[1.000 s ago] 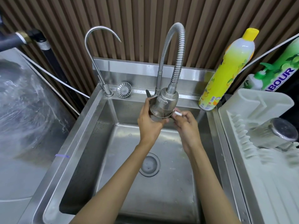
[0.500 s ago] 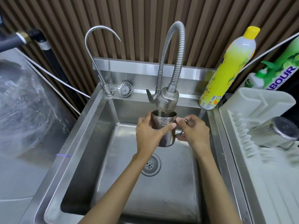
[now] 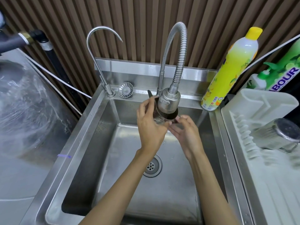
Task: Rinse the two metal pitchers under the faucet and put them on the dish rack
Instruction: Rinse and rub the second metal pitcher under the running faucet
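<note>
I hold a small metal pitcher right under the head of the flexible faucet, over the sink. My left hand wraps its left side. My right hand grips it from the right, at the handle side. The faucet head hides most of the pitcher's mouth. The second metal pitcher lies on its side on the white dish rack at the right.
A thin gooseneck tap and a loose strainer sit at the sink's back left. A yellow detergent bottle and a green soap bottle stand at the back right. The drain is below my hands. A plastic-covered counter lies left.
Both hands raised the pitcher from lower in the sink back up against the faucet head. The pitcher on the rack has not moved.
</note>
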### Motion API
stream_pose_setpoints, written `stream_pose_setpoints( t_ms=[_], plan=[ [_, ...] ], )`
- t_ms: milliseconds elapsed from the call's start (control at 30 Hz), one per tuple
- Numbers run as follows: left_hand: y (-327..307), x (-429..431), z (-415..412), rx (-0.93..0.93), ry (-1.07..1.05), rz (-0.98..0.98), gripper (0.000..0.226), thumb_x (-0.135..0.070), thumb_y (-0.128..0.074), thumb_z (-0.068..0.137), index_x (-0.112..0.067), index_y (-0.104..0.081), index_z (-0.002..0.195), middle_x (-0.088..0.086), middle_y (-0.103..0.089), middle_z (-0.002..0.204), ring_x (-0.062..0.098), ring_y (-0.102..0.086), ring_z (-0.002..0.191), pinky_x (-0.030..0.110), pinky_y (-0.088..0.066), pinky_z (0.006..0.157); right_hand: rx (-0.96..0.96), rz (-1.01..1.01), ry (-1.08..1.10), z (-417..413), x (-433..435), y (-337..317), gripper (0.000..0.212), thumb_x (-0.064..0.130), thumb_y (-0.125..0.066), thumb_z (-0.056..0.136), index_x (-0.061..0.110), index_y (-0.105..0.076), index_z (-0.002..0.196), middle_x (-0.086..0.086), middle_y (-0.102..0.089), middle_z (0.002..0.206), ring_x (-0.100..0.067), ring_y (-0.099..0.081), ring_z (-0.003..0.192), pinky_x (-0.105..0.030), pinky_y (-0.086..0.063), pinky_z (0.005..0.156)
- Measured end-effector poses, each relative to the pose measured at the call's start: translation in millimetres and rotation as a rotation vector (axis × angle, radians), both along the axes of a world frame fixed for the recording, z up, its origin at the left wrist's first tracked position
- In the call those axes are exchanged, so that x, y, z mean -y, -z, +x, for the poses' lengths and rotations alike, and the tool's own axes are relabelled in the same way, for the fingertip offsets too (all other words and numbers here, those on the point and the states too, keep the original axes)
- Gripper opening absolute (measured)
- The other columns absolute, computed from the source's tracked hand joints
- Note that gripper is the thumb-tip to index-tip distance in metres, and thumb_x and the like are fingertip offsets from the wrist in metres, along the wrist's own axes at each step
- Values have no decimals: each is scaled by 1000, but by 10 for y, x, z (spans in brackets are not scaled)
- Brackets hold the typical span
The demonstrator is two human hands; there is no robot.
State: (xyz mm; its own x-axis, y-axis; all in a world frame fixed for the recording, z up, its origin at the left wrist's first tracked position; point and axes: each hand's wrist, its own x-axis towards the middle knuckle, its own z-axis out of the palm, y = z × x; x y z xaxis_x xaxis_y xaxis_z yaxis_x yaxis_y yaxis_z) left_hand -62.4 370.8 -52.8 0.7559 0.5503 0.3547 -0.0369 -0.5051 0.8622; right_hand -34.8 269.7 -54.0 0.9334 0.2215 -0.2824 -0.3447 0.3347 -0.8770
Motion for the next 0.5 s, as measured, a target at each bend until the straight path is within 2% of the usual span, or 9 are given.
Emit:
stream_pose_setpoints(
  t_ms=[100, 233, 300, 333, 400, 433, 500],
  plan=[
    [-29, 1, -70, -54, -78, 122, 89, -32, -84, 48, -19, -53, 130, -6, -40, 107, 10, -35, 99, 28, -38, 91, -9, -79, 4, -38, 10, -1, 5, 13, -52, 92, 12, -50, 87, -6, -64, 82, -26, -70, 79, -32, -59, 78],
    [30, -14, -112, -167, -63, 10, 85, -54, -82, 47, -19, -58, 120, -5, -40, 101, 15, -49, 102, 24, -44, 91, 83, -390, 49, -33, 69, -65, 13, 23, -61, 88, 11, -57, 87, -11, -67, 86, -29, -70, 71, -36, -61, 69],
    [86, 4, -133, -194, -4, -104, 71, -48, -86, 52, -21, -59, 112, -4, -45, 99, 6, -54, 93, 7, -41, 83, 191, -606, 98, -30, 109, -134, 19, 34, -66, 81, 17, -59, 84, -10, -70, 91, -29, -69, 78, -42, -60, 72],
    [113, 22, -140, -198, 22, -169, 63, -45, -86, 54, -22, -60, 107, -4, -48, 98, 1, -54, 90, 2, -40, 78, 273, -721, 118, -35, 129, -179, 21, 40, -66, 78, 21, -58, 82, -6, -70, 88, -27, -68, 81, -44, -58, 76],
    [165, 56, -118, -204, 75, -300, 53, -40, -87, 57, -22, -63, 101, -3, -55, 99, -1, -56, 90, 7, -45, 76, 422, -933, 142, -57, 143, -294, 19, 38, -67, 78, 22, -55, 79, 2, -66, 82, -24, -63, 85, -38, -50, 81],
    [189, 63, -90, -209, 105, -364, 52, -37, -87, 57, -22, -64, 101, -2, -60, 101, 3, -59, 92, 10, -48, 76, 476, -1005, 154, -64, 143, -331, 18, 33, -67, 81, 21, -54, 79, 4, -63, 80, -22, -59, 83, -34, -45, 79],
    [214, 52, -15, -199, 145, -469, 56, -29, -89, 56, -20, -64, 105, 0, -68, 103, 8, -65, 93, 18, -53, 81, 535, -1031, 173, -71, 128, -370, 16, 26, -67, 82, 19, -53, 79, 4, -62, 78, -18, -58, 80, -31, -43, 74]
  ],
)
